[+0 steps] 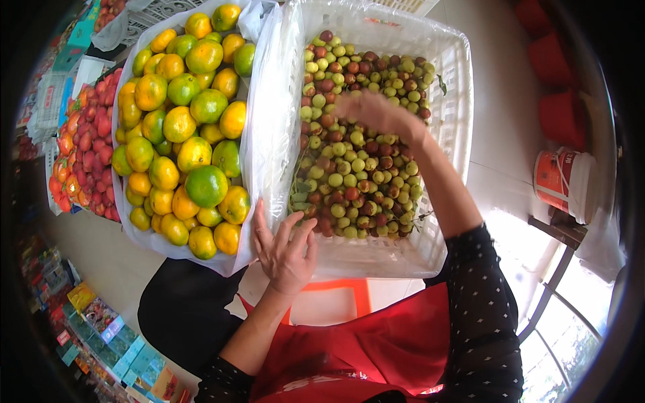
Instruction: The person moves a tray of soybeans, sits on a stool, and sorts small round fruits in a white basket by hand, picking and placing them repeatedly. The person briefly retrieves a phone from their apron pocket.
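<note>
Green and reddish-brown jujubes (347, 169) fill much of a white plastic crate (453, 101) lined with clear film. My right hand (375, 113), blurred, is over the upper middle of these fruits, palm side down; whether its fingers hold any is unclear. At the crate's near left corner my left hand (287, 247) rests on the rim with fingers spread, the fingertips reaching over the lowest jujubes. Beside it on the left stands a container of green-orange mandarins (179, 123), lined with white plastic sheeting (259, 126). A few leaves (301, 197) lie along the jujubes' left edge.
Further left are red fruits (95, 146) in a crate. Boxed goods (116, 332) line the lower left. An orange stool (360, 297) shows below the crate. On the right stand a white-and-red bucket (564, 184), red containers (562, 116) and a metal frame (554, 282).
</note>
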Demonstrator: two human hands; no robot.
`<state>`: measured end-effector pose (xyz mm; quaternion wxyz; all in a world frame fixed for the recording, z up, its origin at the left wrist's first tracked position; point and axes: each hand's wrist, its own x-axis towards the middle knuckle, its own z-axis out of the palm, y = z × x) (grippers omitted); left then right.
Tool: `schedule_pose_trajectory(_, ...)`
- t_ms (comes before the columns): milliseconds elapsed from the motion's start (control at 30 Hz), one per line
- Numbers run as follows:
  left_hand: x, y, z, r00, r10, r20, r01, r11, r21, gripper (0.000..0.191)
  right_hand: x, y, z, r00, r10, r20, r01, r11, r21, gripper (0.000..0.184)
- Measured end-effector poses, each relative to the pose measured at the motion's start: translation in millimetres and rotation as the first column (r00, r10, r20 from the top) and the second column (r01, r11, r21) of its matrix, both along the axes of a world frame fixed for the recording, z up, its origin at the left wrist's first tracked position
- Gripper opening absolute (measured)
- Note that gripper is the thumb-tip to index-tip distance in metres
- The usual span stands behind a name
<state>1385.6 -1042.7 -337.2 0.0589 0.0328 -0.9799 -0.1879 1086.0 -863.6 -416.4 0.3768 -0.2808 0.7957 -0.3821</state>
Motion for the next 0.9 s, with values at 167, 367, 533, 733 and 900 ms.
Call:
schedule_pose_trajectory(167, 0, -1, -1, 1.000, -0.007, 0.022, 0.007, 1.000, -0.003, 0.025, -92, -44, -40, 0.841, -0.257, -0.476, 0.287, 0.958, -0.010, 0.051)
schedule_pose_trajectory(367, 1, -1, -1, 0.999, -0.006, 0.033, 0.006, 1.000, 0.007, 0.026, -83, -69, -95, 0.742, -0.291, -0.604, 0.488, 0.852, 0.189, 0.059)
schedule_pose_trajectory(533, 0, 0, -1, 1.000, -0.011, 0.018, 0.011, 1.000, 0.008, 0.024, -62, -40, -91, 0.844, -0.269, -0.464, 0.376, 0.914, 0.155, 0.063)
schedule_pose_trajectory(733, 0, 0, 0, 1.000, -0.010, -0.002, 0.010, 1.000, 0.000, 0.024, 7, -7, -72, 0.873, -0.244, -0.422, 0.215, 0.970, -0.115, 0.043)
schedule_pose_trajectory(900, 0, 1, -1, 1.000, -0.009, -0.019, 0.009, 1.000, -0.002, 0.022, 73, -5, -32, 0.896, -0.054, -0.441, 0.061, 0.998, 0.003, 0.038)
